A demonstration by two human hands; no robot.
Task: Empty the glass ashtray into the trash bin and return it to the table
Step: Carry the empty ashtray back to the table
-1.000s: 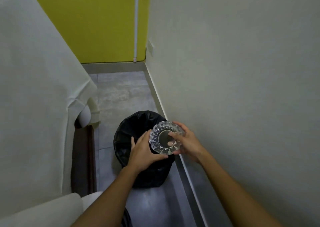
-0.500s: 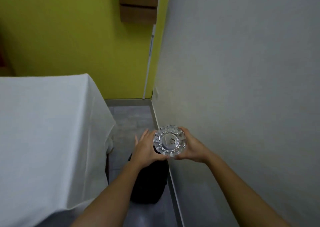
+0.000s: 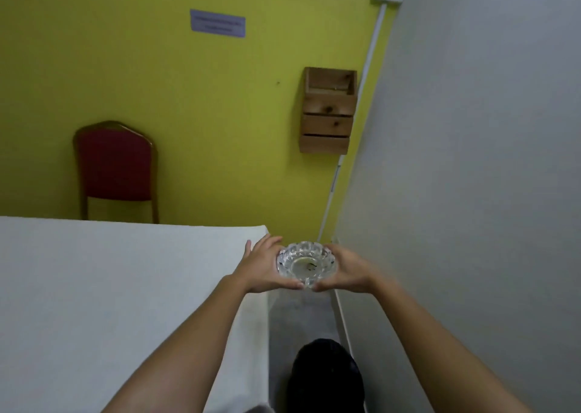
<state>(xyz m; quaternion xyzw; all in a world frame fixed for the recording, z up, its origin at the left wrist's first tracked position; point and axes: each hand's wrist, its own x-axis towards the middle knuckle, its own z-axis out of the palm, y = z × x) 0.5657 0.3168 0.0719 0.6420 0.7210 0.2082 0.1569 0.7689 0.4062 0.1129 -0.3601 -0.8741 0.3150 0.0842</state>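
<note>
Ashtray is upright, bowl facing up, held in the air in the gap between table and grey wall. It sits just off the table's far right corner, past the edge, not over the top. A small dark speck shows in the bowl; can't tell if it's residue or a reflection.

Grip: two-handed cradle. Left hand wraps the left rim, right hand wraps the right rim, fingers curled and pressed to the glass, thumbs meeting at the near edge. Both look closed firmly on it.

Bin is on the floor below and nearer the body, well apart from the ashtray, so dumping looks done and this reads as the return leg.

Key relation: table lies to the left of the grip, with the left hand nearest it, almost at the corner. Round piece, no long axis to align. Next move likely a leftward carry over the cloth, then set down flat. Risk: clipping the table edge with the left knuckles, or glass slipping.
</note>
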